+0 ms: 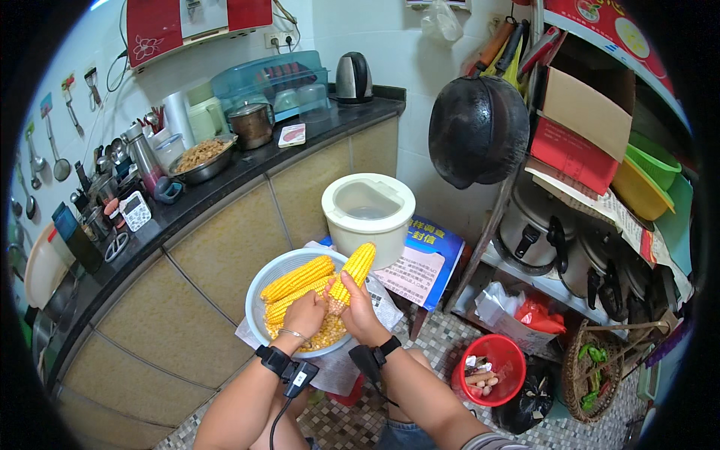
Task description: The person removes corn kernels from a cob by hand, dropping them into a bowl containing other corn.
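Note:
My right hand [360, 306] is closed around a yellow corn cob [353, 273], held tilted over the right side of a pale blue plastic basin [256, 326]. Kernels are gone from the cob's lower end. My left hand [305, 315] has its fingers curled against that bare lower end; whether anything lies inside them is hidden. Two more whole corn cobs [298, 278] rest in the basin at the back left, above a layer of loose corn kernels [323, 337]. Both wrists wear black straps with small devices.
A lidded white bucket [368, 242] stands just behind the basin. At the right are a red bin [509, 360] with scraps, a black bag [526, 396] and a wicker basket [574, 388] with green peppers. A dark counter [247, 169] with kitchenware curves along the left.

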`<action>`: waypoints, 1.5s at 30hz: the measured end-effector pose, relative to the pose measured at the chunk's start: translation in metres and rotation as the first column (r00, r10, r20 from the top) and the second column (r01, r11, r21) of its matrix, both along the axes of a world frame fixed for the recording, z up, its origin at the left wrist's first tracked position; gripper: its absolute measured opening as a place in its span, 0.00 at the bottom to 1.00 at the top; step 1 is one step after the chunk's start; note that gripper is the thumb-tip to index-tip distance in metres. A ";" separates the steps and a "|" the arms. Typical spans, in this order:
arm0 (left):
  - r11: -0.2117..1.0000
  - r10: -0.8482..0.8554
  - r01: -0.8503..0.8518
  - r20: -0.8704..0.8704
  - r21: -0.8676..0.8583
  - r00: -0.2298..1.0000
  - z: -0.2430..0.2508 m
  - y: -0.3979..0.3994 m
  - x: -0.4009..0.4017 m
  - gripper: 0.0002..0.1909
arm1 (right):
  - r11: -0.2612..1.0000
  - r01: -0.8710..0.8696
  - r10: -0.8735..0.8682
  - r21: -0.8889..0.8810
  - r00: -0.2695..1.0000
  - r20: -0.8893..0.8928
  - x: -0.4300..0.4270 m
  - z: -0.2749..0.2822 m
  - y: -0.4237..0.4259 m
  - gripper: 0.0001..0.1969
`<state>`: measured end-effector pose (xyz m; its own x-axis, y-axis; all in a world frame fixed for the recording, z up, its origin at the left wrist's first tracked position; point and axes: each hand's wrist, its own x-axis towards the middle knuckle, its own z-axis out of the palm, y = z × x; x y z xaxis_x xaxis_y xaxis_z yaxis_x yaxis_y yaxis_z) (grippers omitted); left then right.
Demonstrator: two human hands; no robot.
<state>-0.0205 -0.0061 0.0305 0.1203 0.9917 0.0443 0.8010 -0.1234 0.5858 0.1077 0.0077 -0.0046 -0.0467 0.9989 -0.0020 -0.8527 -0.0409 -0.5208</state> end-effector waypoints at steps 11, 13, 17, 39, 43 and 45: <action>0.941 0.040 0.207 0.699 -0.266 0.714 -0.019 0.010 0.002 0.19 | 0.999 0.002 -0.002 0.036 1.000 -0.003 0.004 -0.003 0.003 0.13; 0.936 0.057 0.202 0.689 -0.289 0.722 -0.016 0.008 0.011 0.18 | 0.999 0.041 -0.043 0.027 0.997 0.064 0.000 -0.005 0.004 0.13; 0.896 0.007 0.346 0.787 -0.279 0.617 -0.011 0.004 0.012 0.17 | 0.992 -0.114 0.106 0.049 0.985 0.137 0.006 -0.007 0.004 0.20; 0.952 -0.279 0.297 0.601 0.072 0.749 -0.027 0.006 0.019 0.22 | 0.990 -0.129 0.125 -0.050 0.990 -0.070 0.009 0.007 -0.002 0.18; 0.948 -0.006 0.227 0.699 -0.224 0.715 -0.031 0.007 0.017 0.22 | 0.986 -0.156 0.151 -0.051 0.984 -0.092 0.009 0.002 0.001 0.18; 0.967 -0.064 0.206 0.634 -0.153 0.771 -0.032 0.009 0.016 0.21 | 0.987 -0.153 0.143 -0.051 0.977 -0.156 0.008 0.000 0.002 0.19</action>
<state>-0.0044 0.0028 -0.0010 0.2701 0.9619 -0.0415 0.2385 -0.0251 0.9708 0.1158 0.0096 -0.0049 -0.1984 0.9791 -0.0453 -0.9035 -0.2006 -0.3787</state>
